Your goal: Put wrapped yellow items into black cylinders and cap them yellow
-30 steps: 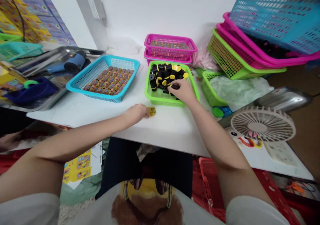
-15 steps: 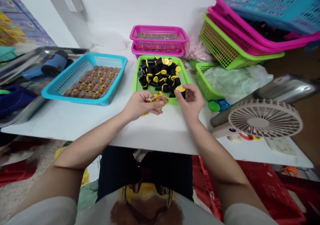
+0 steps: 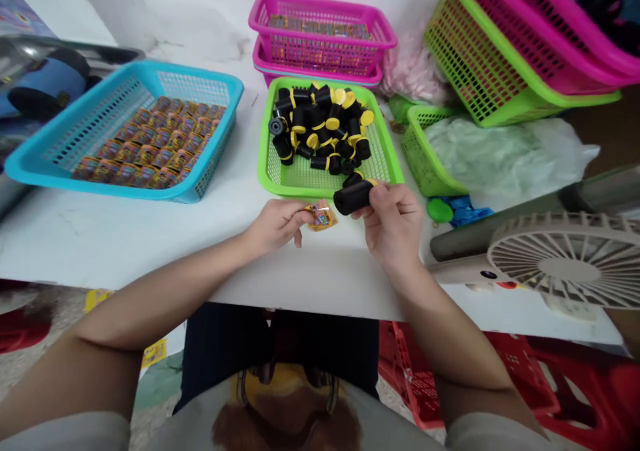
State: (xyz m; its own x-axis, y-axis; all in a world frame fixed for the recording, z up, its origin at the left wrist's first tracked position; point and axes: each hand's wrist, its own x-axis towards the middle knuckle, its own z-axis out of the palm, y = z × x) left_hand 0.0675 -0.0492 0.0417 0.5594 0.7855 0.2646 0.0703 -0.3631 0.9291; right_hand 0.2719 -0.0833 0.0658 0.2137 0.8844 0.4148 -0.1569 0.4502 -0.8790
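My left hand (image 3: 277, 227) pinches a small clear wrapper printed in yellow and other colours (image 3: 323, 216) between thumb and fingers. To its right, my right hand (image 3: 393, 224) grips a black cylinder with a yellow end (image 3: 352, 197), tilted so that its dark end points at the wrapper. The cylinder and the wrapper are close but apart. Just beyond both hands stands a green basket (image 3: 300, 183) holding a heap of similar black cylinders with yellow caps (image 3: 315, 121). What the yellow end of the held cylinder looks like is mostly covered by my fingers.
At left, a blue basket (image 3: 115, 189) holds rows of wrapped cylinders (image 3: 160, 137). Stacked pink baskets (image 3: 320, 54) stand behind. On the right are a small green basket (image 3: 425, 151) with a plastic bag (image 3: 505, 157), tilted stacked baskets (image 3: 480, 57) and a fan (image 3: 570, 264).
My right hand has lifted the cylinder back from the green basket's edge and turned it sideways towards the wrapper. My left hand holds the wrapper out flatter. The view has moved closer and downward.
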